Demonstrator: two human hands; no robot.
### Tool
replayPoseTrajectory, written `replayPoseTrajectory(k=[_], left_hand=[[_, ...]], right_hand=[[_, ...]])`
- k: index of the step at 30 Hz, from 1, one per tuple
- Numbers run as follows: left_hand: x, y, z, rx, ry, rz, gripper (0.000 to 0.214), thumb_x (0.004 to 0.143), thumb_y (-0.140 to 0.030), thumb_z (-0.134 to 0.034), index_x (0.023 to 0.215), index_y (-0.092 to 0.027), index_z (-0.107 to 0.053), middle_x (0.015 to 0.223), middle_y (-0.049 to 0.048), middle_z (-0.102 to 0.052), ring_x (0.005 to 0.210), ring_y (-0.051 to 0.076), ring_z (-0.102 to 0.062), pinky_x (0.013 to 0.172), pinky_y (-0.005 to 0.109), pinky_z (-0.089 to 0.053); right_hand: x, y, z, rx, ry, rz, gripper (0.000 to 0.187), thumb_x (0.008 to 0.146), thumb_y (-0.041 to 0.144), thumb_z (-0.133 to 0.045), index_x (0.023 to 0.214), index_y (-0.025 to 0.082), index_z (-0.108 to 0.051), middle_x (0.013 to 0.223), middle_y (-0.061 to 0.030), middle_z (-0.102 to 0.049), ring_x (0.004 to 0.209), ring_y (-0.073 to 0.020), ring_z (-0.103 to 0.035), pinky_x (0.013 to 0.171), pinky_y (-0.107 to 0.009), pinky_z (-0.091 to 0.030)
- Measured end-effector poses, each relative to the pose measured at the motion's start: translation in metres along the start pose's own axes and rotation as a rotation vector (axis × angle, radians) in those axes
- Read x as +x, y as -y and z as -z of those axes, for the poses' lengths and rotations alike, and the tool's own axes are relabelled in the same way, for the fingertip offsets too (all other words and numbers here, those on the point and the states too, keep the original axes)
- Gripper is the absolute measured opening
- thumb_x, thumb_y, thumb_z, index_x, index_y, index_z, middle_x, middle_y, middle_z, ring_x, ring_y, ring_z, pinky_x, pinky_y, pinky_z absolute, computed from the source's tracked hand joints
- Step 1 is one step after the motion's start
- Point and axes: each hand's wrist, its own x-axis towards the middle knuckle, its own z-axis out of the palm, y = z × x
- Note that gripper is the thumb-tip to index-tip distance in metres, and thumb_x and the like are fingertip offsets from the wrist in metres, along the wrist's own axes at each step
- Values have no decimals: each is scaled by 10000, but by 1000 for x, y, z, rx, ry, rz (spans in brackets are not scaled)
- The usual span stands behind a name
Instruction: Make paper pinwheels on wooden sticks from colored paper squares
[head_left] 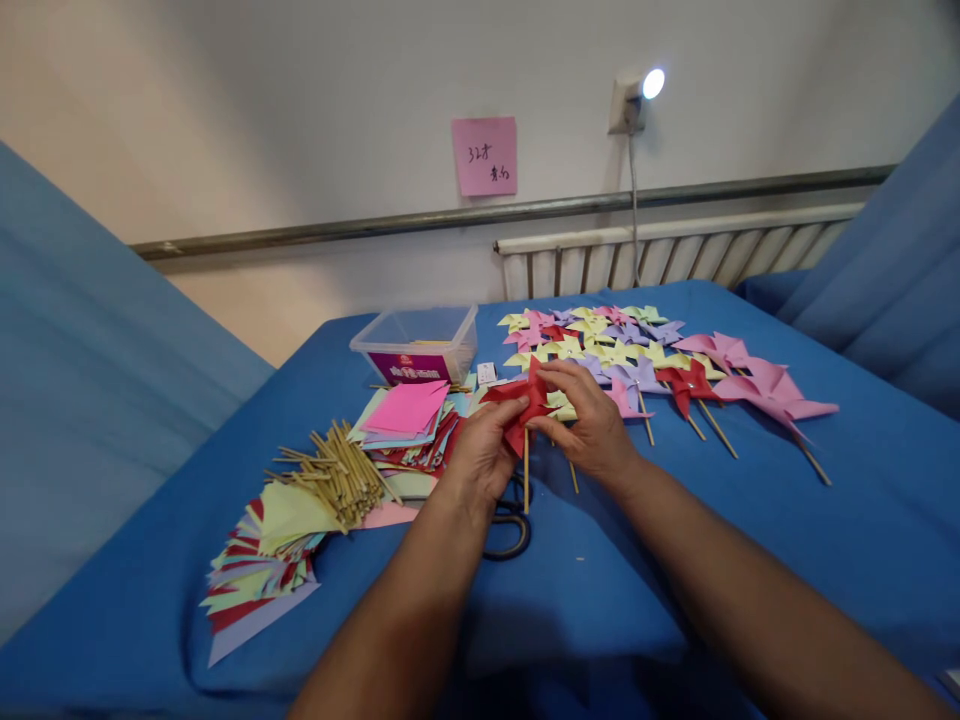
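Between my two hands is a red paper pinwheel (534,398), held above the table with a thin wooden stick (526,475) pointing down from it. My left hand (487,445) grips its left side, thumb on the front of the paper. Fingers of my right hand (589,415) pinch its right edge near the centre. Just below my left hand lie black-handled scissors (514,540), their blades hidden. Behind and right of my hands, many finished pinwheels (622,350) in yellow, pink, purple and red lie in rows on the blue cloth.
On the left are a pile of short sticks (341,475), stacked paper squares (405,410) and fanned cut paper (255,575). A clear plastic box (416,340) stands behind them, beside a small white box (487,373). A radiator (675,245) and wall pipe (420,220) run behind the blue-covered table (750,580).
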Motion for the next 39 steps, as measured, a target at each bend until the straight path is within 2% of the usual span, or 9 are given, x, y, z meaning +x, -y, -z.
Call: replayPoseTrajectory(k=[6, 11, 13, 19, 23, 26, 29, 33, 39], left_hand=[[-1, 0, 1, -4, -24, 20, 203, 632, -60, -747, 822, -125, -712, 733, 28, -713, 603, 104, -624, 597, 203, -503], [-4, -2, -1, -17, -10, 38, 210, 638, -25, -721, 819, -129, -710, 701, 19, -702, 541, 93, -595, 524, 192, -481], [-5, -3, -2, -10, 7, 38, 200, 639, -21, -719, 812, -122, -710, 695, 24, -701, 544, 93, -601, 538, 191, -490], [-10, -3, -4, 36, 83, 81, 178, 661, -40, -717, 824, -113, -719, 723, 43, -716, 602, 112, -639, 591, 199, -522], [-9, -2, -3, 40, 110, 92, 204, 682, -37, -705, 877, -98, -721, 724, 51, -718, 602, 118, -650, 594, 201, -534], [-6, -3, 0, 10, 86, 75, 227, 707, -25, -684, 920, -100, -712, 758, 56, -731, 618, 123, -663, 604, 201, -545], [-4, -5, 2, -29, 41, 71, 217, 731, -21, -666, 932, -96, -703, 785, 62, -740, 634, 125, -674, 616, 201, -556], [-6, -6, 1, -42, 47, 52, 176, 734, -19, -668, 891, -90, -703, 744, 52, -732, 611, 119, -666, 607, 195, -554], [-7, -1, 0, 7, 123, 24, 183, 698, -59, -726, 875, -99, -703, 740, 45, -729, 628, 134, -672, 634, 221, -549]], right_hand=[[0, 1, 1, -5, -67, -28, 439, 868, 402, -656, 1275, 280, -545, 1280, -113, -582, 1189, -274, -576, 1002, -479, -498], [0, -1, 2, 13, -30, 25, 536, 806, 415, -728, 1288, 289, -528, 1284, -103, -579, 1226, -281, -551, 1035, -494, -470], [0, -1, 2, 13, -29, 13, 516, 806, 410, -727, 1273, 301, -539, 1267, -91, -591, 1219, -279, -554, 1041, -503, -461], [0, -1, 3, 91, -60, -53, 415, 798, 418, -734, 1166, 283, -596, 1126, -74, -644, 1043, -250, -622, 919, -438, -518], [-3, 0, 0, 216, -80, -226, 536, 722, 417, -801, 1182, 271, -569, 1072, -48, -649, 867, -202, -631, 826, -392, -528], [-4, 1, -7, 524, -112, -381, 617, 673, 447, -826, 1195, 275, -546, 1033, -30, -651, 857, -185, -640, 798, -354, -533], [-2, 3, -12, 795, -110, -513, 493, 654, 464, -826, 1044, 256, -608, 893, -4, -670, 800, -166, -645, 753, -319, -537], [1, 4, -14, 839, -118, -639, 315, 646, 435, -827, 798, 216, -659, 701, 20, -657, 607, -118, -580, 585, -258, -488], [0, 5, -16, 938, -136, -712, 262, 653, 386, -828, 754, 207, -667, 599, 52, -619, 483, -73, -495, 479, -221, -370]])
